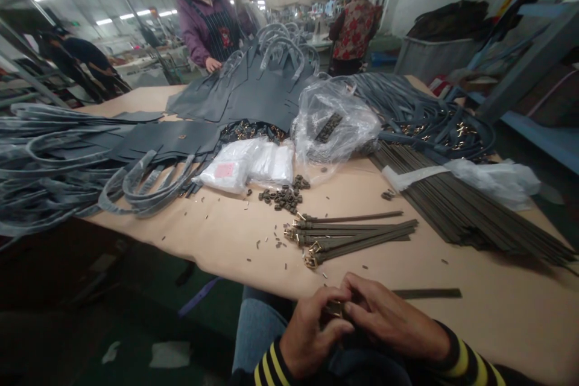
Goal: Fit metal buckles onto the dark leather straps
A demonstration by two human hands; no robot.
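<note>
My left hand and my right hand meet at the table's near edge, fingers pinched together on a narrow olive strap with a small gold buckle at its end. The strap runs out to the right from under my right hand. Just beyond my hands lies a small pile of finished straps with gold buckles. A heap of little dark loops sits further back.
A big stack of plain olive straps lies at the right. White packets, a clear plastic bag, dark leather panels and grey handles cover the table. A person in purple stands at the far side.
</note>
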